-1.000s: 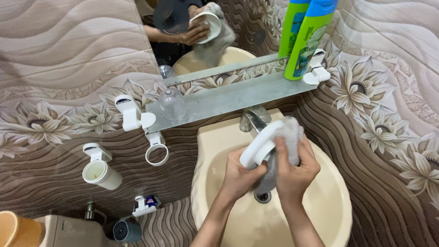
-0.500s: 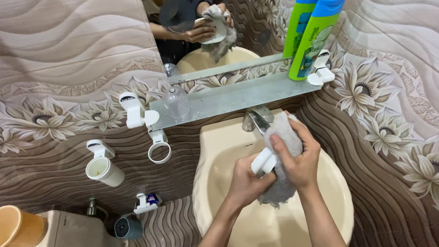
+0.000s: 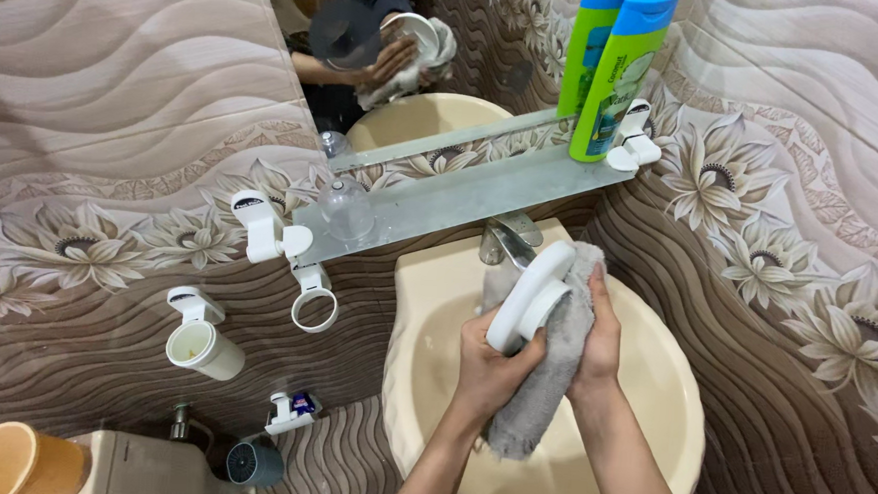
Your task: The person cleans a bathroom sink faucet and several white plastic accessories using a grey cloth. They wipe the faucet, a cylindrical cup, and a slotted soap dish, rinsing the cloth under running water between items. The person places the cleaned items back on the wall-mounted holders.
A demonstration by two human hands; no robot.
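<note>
While the cream washbasin lies beneath, we find wiping in hand: above the basin, our right hand presses a grey cloth flat against a white round dish, apparently plastic, which our left hand grips closed. Turning the dish seems next.

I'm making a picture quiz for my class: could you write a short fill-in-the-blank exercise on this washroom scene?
1. The left hand holds a round white ____.
2. The right hand presses a grey ____ against it.
3. Both hands are over the cream ____.
4. Green bottles stand on the ____ above the tap.

Missing words: dish; cloth; sink; shelf
</note>
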